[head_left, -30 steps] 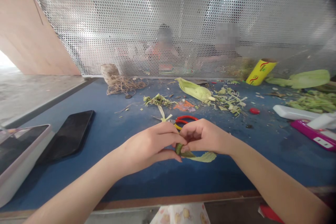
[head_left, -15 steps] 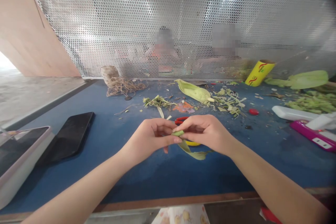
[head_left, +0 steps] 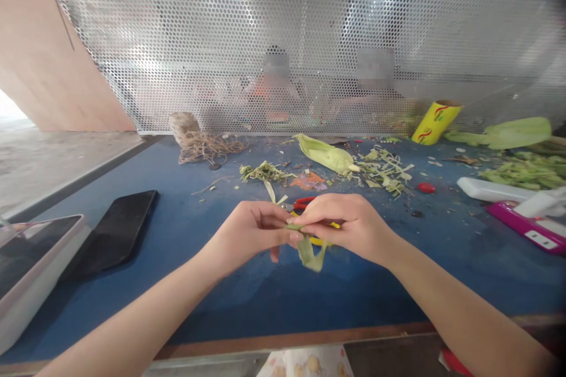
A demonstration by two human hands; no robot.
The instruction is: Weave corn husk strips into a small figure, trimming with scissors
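Close in front of me, my left hand [head_left: 259,227] and my right hand [head_left: 349,224] meet with their fingertips on a pale green strip of corn husk [head_left: 311,256]. Both pinch its small rolled end, and the loose tail hangs below the fingers. Red and yellow handles of a cutting tool [head_left: 304,202] lie on the table just behind, partly covered by my right hand. Beyond it are a pile of curled husk scraps [head_left: 265,172] and a boat-shaped leafy husk piece [head_left: 327,156].
A black phone [head_left: 112,235] and a pale-rimmed tray [head_left: 48,271] lie left. Twine [head_left: 210,147] sits far left. At right are a yellow tube [head_left: 437,122], a purple power strip [head_left: 526,227], a white tool [head_left: 490,189] and shredded husk [head_left: 384,171]. Perforated metal [head_left: 212,29] stands behind, people beyond.
The husk's loose tail has swung from pointing right to hanging more straight down. Its rolled end has turned slightly between my fingers. Both hands stay nearly in place.
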